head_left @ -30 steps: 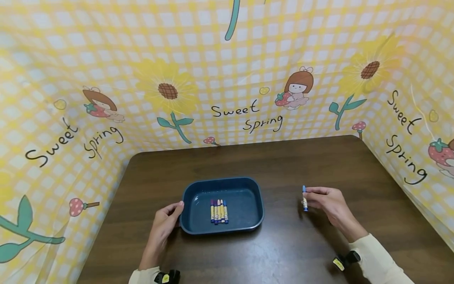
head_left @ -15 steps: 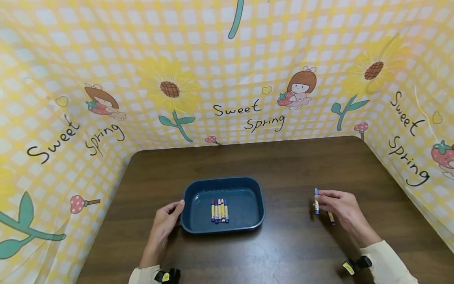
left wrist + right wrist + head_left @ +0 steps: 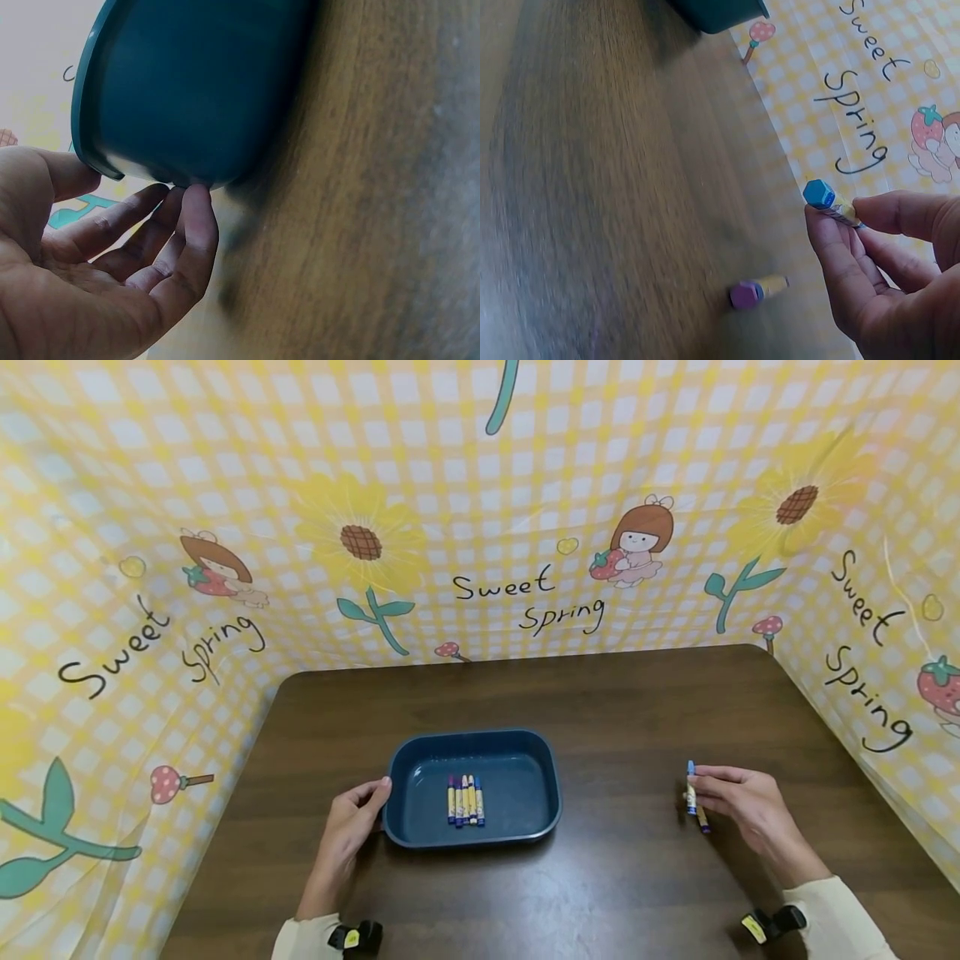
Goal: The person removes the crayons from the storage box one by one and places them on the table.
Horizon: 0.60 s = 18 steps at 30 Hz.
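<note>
My left hand (image 3: 347,831) grips the left end of a dark blue tray (image 3: 517,828). In the left wrist view its thumb lies at the rim and the fingers bear on the outer wall. Several crayons (image 3: 466,802) with yellow wrappers lie side by side in the tray. Well to the tray's right, my right hand (image 3: 753,806) pinches a light blue crayon (image 3: 820,194) between thumb and fingers, held above the table. Below that hand a purple-ended crayon (image 3: 757,292) lies on the wood, partly covered by the blue one in the head view.
A brown wooden table (image 3: 600,877) carries everything. Yellow checked cloth (image 3: 495,510) printed with flowers and lettering rises along its back and both sides. A black wrist camera (image 3: 357,937) sits on the left wrist, and another camera (image 3: 772,924) on the right.
My right hand has moved right with the light blue crayon, now over the purple-ended crayon, which has come into sight on the table. The left hand stays on the tray.
</note>
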Motion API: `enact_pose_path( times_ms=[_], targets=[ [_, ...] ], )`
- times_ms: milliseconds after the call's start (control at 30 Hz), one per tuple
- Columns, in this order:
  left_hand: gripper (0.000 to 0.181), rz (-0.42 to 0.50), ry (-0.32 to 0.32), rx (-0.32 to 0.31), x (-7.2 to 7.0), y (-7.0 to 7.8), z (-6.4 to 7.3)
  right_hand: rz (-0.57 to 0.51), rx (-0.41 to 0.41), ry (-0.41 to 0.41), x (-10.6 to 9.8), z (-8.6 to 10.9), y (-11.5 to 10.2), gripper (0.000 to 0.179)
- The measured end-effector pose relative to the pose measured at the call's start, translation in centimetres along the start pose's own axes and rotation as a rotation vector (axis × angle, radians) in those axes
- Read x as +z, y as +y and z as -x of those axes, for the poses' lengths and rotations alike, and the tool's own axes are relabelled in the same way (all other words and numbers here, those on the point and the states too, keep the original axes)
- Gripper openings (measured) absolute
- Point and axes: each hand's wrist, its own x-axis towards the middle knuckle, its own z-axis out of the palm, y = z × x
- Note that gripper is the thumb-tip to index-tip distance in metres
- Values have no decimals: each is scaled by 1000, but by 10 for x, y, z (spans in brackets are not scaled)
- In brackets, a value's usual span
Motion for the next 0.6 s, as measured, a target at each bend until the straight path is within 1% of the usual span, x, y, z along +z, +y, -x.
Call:
enact_pose_path(
  times_ms=[167, 333, 433, 500, 600],
  targets=[
    [53, 9, 7, -9, -1, 1, 2, -19, 8, -2, -9, 1, 1, 16],
    [52, -7, 18, -37, -1, 2, 1, 9, 22, 2, -18, 1, 2, 16],
    [53, -21, 18, -42, -1, 3, 1, 23, 29, 4, -24, 1, 4, 16],
    [54, -22, 16, -39, -1, 3, 1, 51, 36, 5, -27, 1, 5, 14],
    [56, -20, 14, -28, 0, 2, 1, 136, 52, 4, -32, 2, 9, 8]
  ],
)
